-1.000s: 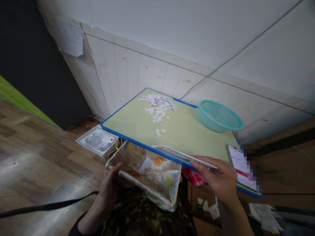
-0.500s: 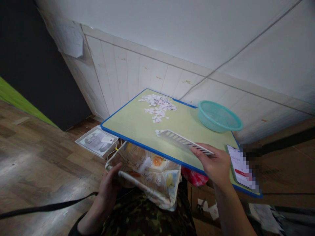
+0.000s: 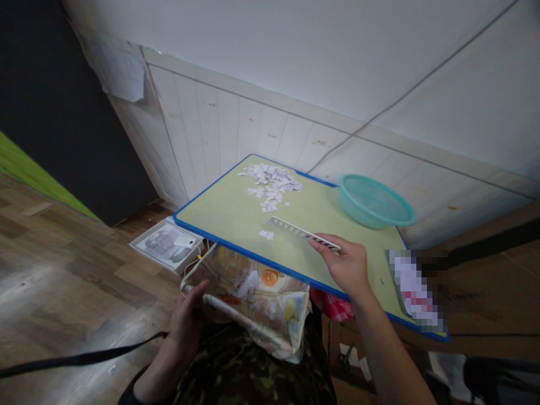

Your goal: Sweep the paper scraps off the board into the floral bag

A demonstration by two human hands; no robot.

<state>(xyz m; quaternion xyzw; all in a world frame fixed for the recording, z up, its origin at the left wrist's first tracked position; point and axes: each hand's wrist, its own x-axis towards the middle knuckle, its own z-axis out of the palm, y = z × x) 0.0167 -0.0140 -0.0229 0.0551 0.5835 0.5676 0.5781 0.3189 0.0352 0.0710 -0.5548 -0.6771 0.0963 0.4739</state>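
low table (image 3: 236,205): keep level. printed bag (image 3: 261,292) below its near edge, mouth pinched by closed left hand (image 3: 185,326). right hand (image 3: 348,264) closed on white slotted strip (image 3: 301,230); sweep it flat toward paper scraps (image 3: 272,185).

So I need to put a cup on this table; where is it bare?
Bare: the near-left corner of the table, left of the white strip in the right hand, and the middle between paper scraps and basket. Crowded: far edge and right end.
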